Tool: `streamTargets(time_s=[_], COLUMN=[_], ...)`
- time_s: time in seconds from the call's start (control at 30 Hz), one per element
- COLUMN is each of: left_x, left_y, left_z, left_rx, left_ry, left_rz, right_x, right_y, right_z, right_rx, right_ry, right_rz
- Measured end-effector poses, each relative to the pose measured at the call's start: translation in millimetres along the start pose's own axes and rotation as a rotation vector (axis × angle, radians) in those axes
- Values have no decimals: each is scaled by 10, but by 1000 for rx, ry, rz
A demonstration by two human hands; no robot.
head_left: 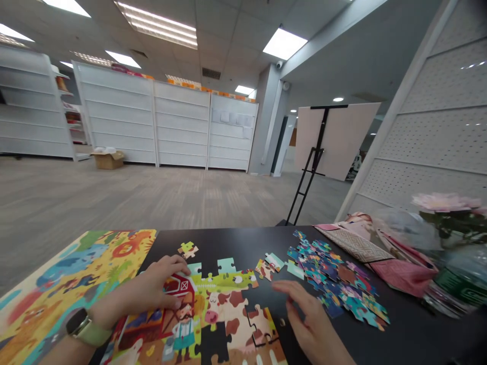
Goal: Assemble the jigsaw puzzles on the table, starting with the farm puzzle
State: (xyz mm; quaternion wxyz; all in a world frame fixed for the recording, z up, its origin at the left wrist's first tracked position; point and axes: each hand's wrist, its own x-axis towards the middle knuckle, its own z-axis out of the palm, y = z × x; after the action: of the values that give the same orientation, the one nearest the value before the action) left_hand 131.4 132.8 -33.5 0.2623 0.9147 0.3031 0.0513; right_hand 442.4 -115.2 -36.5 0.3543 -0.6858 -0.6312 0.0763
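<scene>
A partly joined farm jigsaw puzzle (pixel 236 309) lies on the black table, showing a cow, a farmer and a red barn. Gaps show near the cow's legs and along the top edge. My left hand (pixel 160 286) rests on the barn part, thumb and fingers apart; its palm hides some pieces. To the right of the puzzle, my right hand (pixel 308 317) hovers over or touches the table with its index finger stretched out, holding nothing visible. Just beyond that finger lie loose puzzle pieces (pixel 270 264). Another small group of pieces (pixel 187 249) sits beyond my left hand.
A heap of blue and mixed-colour puzzle pieces (pixel 331 268) spreads at the right. Past it are a pink pouch (pixel 403 274), a plastic bottle (pixel 460 284) and pink flowers (pixel 445 203). A bright animal picture sheet (pixel 87 279) lies left. An easel (pixel 314 162) stands beyond the table.
</scene>
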Motion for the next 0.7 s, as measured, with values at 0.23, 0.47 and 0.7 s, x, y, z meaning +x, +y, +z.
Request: streamTargets(time_s=[0.23,0.47,0.7], left_x=[7,9,23], left_y=[-31,-40,-96], left_z=[12,6,35], left_rx=[15,-1,1], left_ry=[10,-2,7], left_rz=[24,26,46], right_x=[-143,-222,-246], right_y=[-93,-92,-19], right_z=[34,227,213], right_rx=[-35,-82,-19], right_ry=[-31,-149,-135], right_rz=[-220,-268,-258])
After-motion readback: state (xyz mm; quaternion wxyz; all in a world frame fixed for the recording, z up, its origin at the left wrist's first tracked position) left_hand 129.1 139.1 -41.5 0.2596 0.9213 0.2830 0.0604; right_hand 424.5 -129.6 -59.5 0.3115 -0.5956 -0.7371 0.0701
